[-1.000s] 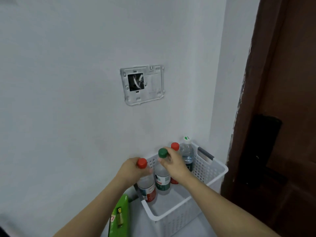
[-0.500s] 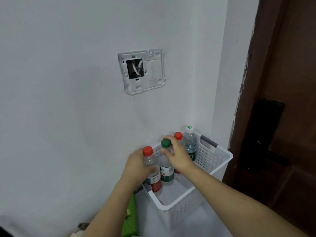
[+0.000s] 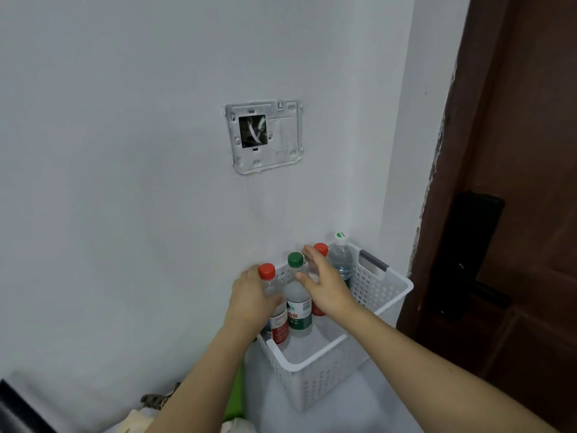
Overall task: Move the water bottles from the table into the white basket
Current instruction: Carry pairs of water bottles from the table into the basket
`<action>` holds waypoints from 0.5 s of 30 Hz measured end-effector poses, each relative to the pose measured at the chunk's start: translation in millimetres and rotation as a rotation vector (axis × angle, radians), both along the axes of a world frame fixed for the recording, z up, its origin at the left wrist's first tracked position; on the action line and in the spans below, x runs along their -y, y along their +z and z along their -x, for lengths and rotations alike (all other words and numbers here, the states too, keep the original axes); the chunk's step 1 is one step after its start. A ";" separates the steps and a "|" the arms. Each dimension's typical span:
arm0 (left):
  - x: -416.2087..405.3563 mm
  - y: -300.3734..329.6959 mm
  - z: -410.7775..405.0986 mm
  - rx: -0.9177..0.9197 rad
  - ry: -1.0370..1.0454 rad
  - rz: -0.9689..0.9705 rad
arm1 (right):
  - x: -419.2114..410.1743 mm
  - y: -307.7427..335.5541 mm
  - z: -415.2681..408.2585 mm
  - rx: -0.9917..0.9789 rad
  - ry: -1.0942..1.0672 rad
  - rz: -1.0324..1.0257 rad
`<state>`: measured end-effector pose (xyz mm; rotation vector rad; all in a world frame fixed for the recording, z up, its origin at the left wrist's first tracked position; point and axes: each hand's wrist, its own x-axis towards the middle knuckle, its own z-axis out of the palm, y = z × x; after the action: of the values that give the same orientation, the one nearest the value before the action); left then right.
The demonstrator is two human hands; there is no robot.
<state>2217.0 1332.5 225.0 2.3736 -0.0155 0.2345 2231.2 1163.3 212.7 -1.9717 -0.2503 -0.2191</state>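
Smooth grey wall (image 3: 125, 182); perforated plastic white basket (image 3: 368, 295), cylindrical clear bottles (image 3: 298, 304)

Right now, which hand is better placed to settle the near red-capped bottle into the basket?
Left. The left hand already grips the near red-capped bottle at the white basket corner; the right hand is open beside the green-capped bottle, holding nothing.

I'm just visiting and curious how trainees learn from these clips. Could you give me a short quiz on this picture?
1. How many bottles stand in the white basket?
2. True or false: the right hand is gripping the green-capped bottle.
3. Which bottle does the left hand hold: A white-capped, B red-capped, C green-capped?

Key: 1. Four. 2. False; its fingers are straight, open. 3. B, the near red-capped bottle.
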 end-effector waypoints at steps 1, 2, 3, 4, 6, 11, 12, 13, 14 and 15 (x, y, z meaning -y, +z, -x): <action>3.6 3.1 5.1 0.032 0.007 0.008 | 4.2 1.4 7.8 0.008 -0.021 0.000; 8.2 6.9 10.4 0.073 0.015 -0.001 | 9.5 3.4 16.5 0.017 -0.045 0.002; 13.7 11.7 16.6 0.120 0.017 -0.022 | 16.1 6.5 26.0 0.028 -0.069 0.004; 20.4 17.5 22.9 0.172 0.013 -0.053 | 24.1 10.7 35.7 0.042 -0.090 0.006; 34.7 30.4 36.5 0.279 -0.011 -0.152 | 42.3 21.6 55.3 0.064 -0.123 0.020; 83.4 68.4 77.7 0.510 -0.150 -0.439 | 100.2 53.9 121.2 0.146 -0.224 0.076; 95.4 75.7 87.3 0.542 -0.184 -0.480 | 112.6 59.7 137.3 0.161 -0.250 0.100; 107.9 82.4 97.6 0.572 -0.216 -0.514 | 125.4 65.5 154.2 0.171 -0.277 0.119; 121.4 88.8 108.4 0.600 -0.246 -0.536 | 139.2 70.7 171.9 0.174 -0.306 0.126; 134.9 94.4 119.9 0.625 -0.271 -0.546 | 153.4 75.2 189.7 0.175 -0.338 0.121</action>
<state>2097.1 1197.6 319.4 2.6820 -0.7766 0.9246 2041.5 1009.8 287.9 -2.1095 -0.0411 -0.6090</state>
